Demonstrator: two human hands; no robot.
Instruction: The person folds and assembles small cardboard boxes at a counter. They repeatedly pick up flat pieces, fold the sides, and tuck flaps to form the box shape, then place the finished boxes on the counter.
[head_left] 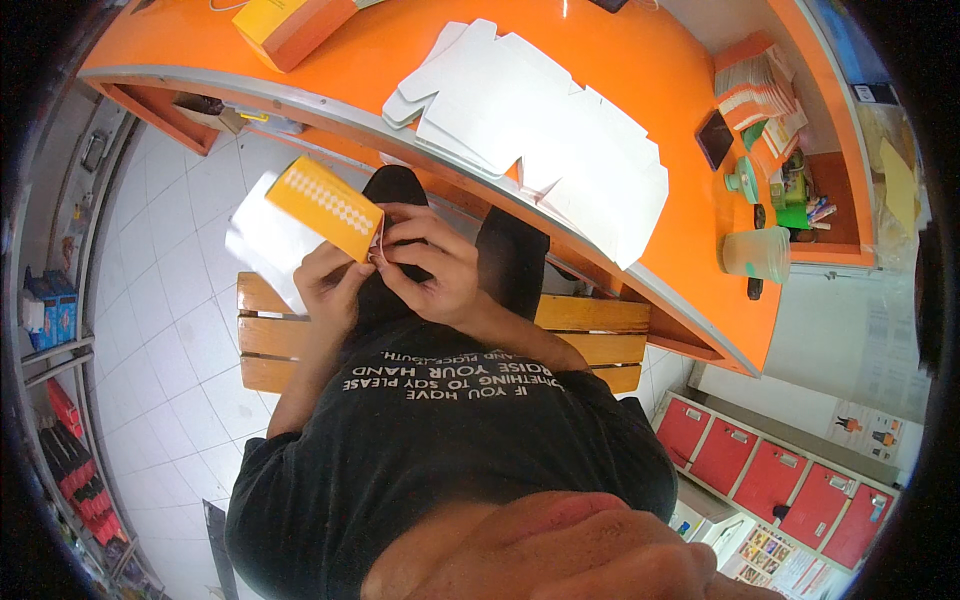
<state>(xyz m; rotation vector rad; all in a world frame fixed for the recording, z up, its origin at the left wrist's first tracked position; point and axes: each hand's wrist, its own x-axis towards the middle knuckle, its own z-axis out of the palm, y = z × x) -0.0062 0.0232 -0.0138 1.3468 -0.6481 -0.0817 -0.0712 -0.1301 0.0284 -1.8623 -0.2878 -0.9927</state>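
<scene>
A yellow cardboard box [325, 208] with a white diamond pattern is held over my lap, with a white cardboard panel [265, 245] spreading out beside it. My left hand [332, 285] pinches the near edge of the box between thumb and fingers. On the other side, my right hand [435, 262] has its fingers bent round the box's end, thumb and fingertips meeting at the corner by my left thumb. The inside of the box and the folds under my fingertips are hidden.
White flat die-cut cardboard sheets [530, 120] lie stacked on the orange desk [650, 50], some over its front edge. A yellow-orange box [290, 25] stands at the far left. To the right are a plastic tub [757, 254], a dark phone-like slab [714, 139] and a paper stack [752, 88].
</scene>
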